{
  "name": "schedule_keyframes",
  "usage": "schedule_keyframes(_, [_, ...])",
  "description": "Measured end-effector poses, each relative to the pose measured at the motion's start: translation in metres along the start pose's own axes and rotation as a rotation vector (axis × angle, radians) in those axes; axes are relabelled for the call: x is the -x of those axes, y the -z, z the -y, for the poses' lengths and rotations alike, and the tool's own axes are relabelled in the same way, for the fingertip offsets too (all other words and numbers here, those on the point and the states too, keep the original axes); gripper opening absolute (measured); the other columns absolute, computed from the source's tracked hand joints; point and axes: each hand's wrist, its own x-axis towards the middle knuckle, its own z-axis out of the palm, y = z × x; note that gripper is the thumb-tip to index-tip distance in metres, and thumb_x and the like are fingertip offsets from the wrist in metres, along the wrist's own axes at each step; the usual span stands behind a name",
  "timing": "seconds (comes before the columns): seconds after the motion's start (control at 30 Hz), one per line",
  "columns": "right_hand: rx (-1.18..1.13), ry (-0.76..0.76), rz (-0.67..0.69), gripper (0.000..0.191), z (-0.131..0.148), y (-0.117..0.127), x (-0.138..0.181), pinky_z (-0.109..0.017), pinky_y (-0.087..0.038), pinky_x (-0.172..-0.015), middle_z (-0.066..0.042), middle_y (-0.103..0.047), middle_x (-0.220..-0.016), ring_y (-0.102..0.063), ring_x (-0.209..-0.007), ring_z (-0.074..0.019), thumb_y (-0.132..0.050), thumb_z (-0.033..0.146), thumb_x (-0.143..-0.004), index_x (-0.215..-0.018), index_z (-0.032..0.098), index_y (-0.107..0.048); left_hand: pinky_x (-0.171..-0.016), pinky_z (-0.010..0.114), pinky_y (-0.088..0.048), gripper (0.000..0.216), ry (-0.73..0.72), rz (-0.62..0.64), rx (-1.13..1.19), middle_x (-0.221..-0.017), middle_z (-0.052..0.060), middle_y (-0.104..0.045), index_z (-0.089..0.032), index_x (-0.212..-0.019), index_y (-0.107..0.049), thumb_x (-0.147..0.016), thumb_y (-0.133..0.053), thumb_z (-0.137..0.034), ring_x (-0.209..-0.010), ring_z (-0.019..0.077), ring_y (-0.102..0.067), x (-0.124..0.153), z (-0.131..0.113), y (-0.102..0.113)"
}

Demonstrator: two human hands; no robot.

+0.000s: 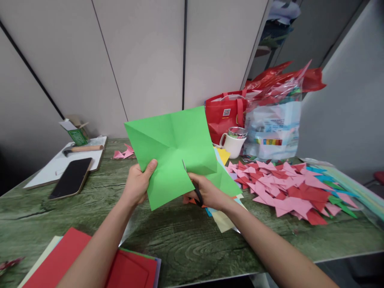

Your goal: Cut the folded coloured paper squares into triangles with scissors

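Left hand (139,182) grips green paper (171,138) — right hand (209,193), scissors (198,195).

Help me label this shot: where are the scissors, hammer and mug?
Scissors (198,195), head view, on the black handle.
Hammer (87,148), head view, on the wooden handle.
Mug (234,145), head view, on the white side.

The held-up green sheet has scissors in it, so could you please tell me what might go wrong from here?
The scissors could cut too far, as the blade is close to where the creases meet. The green sheet might also bend or swing, making the cut stray: it is held in the air, with the left hand gripping only one side.
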Motion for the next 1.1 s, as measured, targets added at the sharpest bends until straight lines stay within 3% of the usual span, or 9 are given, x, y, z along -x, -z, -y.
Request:
schedule_keyframes(0.63, [0.027,-0.034,-0.027,0.025,-0.011,0.0,-0.003,-0.018,-0.041,-0.043,0.007,-0.05,-0.055,-0.051,-0.046,-0.0068,-0.047,0.004,-0.063,-0.084,0.016,-0.049,-0.051,0.028,-0.049,0.033,0.016,0.01,0.002,-0.061,0.004,-0.067,-0.012,-0.077,-0.063,-0.055,-0.071,-0.036,-0.053,0.0183,-0.061,-0.002,0.0,0.002])
schedule_keyframes(1.1, [0.02,0.018,-0.075,0.012,-0.01,-0.004,-0.003,-0.018,-0.042,-0.042,0.007,-0.047,-0.05,-0.048,-0.042,-0.0057,-0.048,0.007,-0.062,-0.069,0.016,-0.046,-0.052,0.03,-0.05,0.039,-0.004,0.017,-0.015,-0.065,0.007,-0.068,-0.01,-0.08,-0.063,-0.055,-0.071,-0.038,-0.055,0.0192,-0.062,-0.002,0.001,0.002])
